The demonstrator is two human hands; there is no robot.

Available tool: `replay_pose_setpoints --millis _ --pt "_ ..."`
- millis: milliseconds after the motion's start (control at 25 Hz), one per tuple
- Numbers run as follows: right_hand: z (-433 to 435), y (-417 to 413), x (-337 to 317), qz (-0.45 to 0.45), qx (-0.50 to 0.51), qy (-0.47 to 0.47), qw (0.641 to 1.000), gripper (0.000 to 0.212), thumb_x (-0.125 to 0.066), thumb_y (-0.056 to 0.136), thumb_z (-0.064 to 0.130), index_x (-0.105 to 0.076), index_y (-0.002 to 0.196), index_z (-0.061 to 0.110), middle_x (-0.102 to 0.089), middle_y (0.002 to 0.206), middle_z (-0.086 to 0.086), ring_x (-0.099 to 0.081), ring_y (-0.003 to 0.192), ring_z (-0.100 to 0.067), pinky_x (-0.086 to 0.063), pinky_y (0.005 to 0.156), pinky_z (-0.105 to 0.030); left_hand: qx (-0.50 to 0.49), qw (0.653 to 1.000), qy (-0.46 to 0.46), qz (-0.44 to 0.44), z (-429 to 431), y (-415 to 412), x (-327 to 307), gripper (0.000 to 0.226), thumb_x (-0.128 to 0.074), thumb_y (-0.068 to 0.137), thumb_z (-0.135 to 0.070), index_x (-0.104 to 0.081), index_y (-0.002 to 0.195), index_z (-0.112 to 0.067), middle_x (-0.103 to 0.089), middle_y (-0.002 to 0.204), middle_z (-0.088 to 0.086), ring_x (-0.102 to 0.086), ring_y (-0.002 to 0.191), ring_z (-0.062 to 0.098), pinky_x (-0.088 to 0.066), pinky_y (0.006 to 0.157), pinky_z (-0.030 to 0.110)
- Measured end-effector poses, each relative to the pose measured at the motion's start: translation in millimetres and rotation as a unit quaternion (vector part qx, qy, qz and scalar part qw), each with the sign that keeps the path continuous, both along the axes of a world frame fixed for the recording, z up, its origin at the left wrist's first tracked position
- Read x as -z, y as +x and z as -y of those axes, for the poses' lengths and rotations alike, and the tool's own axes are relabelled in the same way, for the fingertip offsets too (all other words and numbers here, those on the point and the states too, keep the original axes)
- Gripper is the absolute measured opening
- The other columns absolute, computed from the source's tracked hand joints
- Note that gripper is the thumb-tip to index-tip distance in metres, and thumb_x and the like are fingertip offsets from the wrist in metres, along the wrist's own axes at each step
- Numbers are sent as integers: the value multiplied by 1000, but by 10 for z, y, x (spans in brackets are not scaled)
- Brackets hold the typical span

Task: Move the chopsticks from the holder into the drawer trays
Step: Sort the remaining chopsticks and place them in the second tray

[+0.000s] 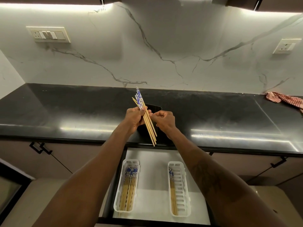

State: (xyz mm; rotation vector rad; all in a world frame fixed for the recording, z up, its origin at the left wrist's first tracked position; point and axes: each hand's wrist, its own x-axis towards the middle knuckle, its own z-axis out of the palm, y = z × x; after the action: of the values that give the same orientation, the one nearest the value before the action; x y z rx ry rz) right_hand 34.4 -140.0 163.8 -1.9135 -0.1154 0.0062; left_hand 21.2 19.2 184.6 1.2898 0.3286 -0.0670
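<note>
Drawer [154,161]: open below the counter edge, white inside.
Left tray [118,190]: white, many chopsticks lying lengthwise.
Right tray [183,190]: white, slotted, a few chopsticks along its left side.
Left hand [134,119]: fingers closed round a bundle of chopsticks [148,124], blue-patterned ends pointing up and away.
Right hand [164,121]: fingers curled, tips pinching at the bundle.
Holder [154,107]: dark, on the black counter [65,112], mostly hidden behind the hands.
Cloth [285,99]: red checked, far right.
</note>
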Motion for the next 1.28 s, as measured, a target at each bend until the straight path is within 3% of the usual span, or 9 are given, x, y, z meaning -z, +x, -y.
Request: replay_pose_setpoints --millis 120,200,360,520,600,720,840,1040,1280 --pt "-83 48 -54 15 20 40 999 21 -70 94 25 -72 113 15 -77 96 2 -74 88 -11 -61 89 -42 71 996 53 -15 -50 -45 9 24 -56 106 -11 -67 122 2 -75 102 18 -75 90 25 -64 77 41" --pt "-142 99 -135 24 5 69 997 37 -66 97 21 -61 133 21 -76 106 1 -75 92 -8 -61 90 -35 130 987 84 -35 -101 -78 34 22 -57 105 -9 -69 119 3 -74 104 20 -75 91 28 -64 78 43" --pt "-199 239 -241 -2 -21 108 994 67 -63 98 11 -34 155 32 -76 101 -8 -76 86 -16 -62 82 -31 190 977 75 -53 -167 -132 57 24 -56 105 -10 -68 121 2 -75 109 22 -76 96 31 -64 84 45" --pt "-188 246 -215 -40 -58 133 989 65 -61 96 2 -42 152 29 -74 107 -12 -75 81 -16 -63 74 -32 215 972 73 -52 -241 -138 56 25 -55 106 -12 -68 125 -3 -75 113 23 -76 101 32 -64 85 43" --pt "-208 231 -169 -41 -64 130 989 58 -62 94 0 -52 145 25 -71 116 -11 -74 88 -17 -60 72 -26 214 974 59 -54 -260 -135 70 26 -55 106 -13 -68 126 -3 -75 112 23 -76 100 32 -64 84 45" --pt "-223 244 -100 -49 -60 138 987 49 -64 89 -2 -61 133 20 -70 118 -13 -74 97 -24 -61 74 -29 211 974 45 -62 -258 -128 104 27 -55 106 -13 -66 127 -1 -75 111 24 -76 98 34 -65 82 46" --pt "-208 276 -61 -61 -64 144 986 45 -67 90 3 -62 131 20 -70 118 -13 -74 99 -25 -63 80 -37 214 974 38 -70 -252 -133 128 28 -56 106 -13 -65 129 0 -75 111 24 -77 97 33 -65 82 46" --pt "-150 265 -24 -56 -92 156 982 42 -68 94 6 -61 134 17 -72 113 -10 -75 96 -20 -62 80 -31 232 969 15 -84 -152 -118 161 30 -56 105 -12 -63 132 1 -74 114 25 -77 97 34 -65 80 46" --pt "-6 277 49 -63 -91 159 981 34 -74 91 9 -67 124 13 -73 111 -12 -76 93 -23 -62 80 -35 235 968 4 -89 -31 -111 182 29 -56 105 -10 -64 130 0 -75 109 23 -77 94 33 -66 78 46"
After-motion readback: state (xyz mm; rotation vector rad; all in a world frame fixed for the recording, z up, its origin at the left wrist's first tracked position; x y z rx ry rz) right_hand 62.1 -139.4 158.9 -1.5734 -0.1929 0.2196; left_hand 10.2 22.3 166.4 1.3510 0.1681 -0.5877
